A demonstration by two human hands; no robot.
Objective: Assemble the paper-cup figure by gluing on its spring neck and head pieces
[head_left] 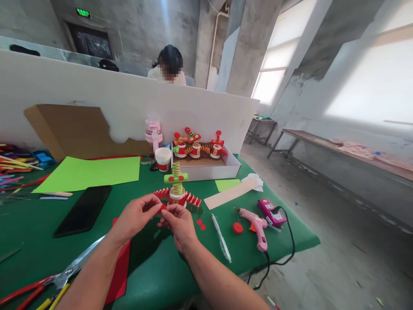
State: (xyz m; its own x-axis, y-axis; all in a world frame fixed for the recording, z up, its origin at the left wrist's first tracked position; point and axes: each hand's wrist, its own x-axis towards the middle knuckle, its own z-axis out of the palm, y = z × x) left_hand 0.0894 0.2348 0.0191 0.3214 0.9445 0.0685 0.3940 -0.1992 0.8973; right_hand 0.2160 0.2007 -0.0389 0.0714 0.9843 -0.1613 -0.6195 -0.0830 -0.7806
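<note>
Between the fingertips of my left hand (141,214) and my right hand (179,224) is a small red paper piece (162,208), pinched from both sides. Just behind them stands a paper-cup figure (177,198) with red folded-paper arms, a green spring neck and a green roll with red dots. My fingers partly cover the cup's lower part. Right of my right hand lie small red paper discs (203,227) and a white pen (221,238). Red paper (119,269) lies partly under my left forearm.
Scissors (64,275) and a black phone (83,211) lie at left, with green paper (93,174) behind. A box (206,172) holds several finished figures. A pink glue gun (256,226) with a cord lies near the right edge. A person (169,64) sits beyond the partition.
</note>
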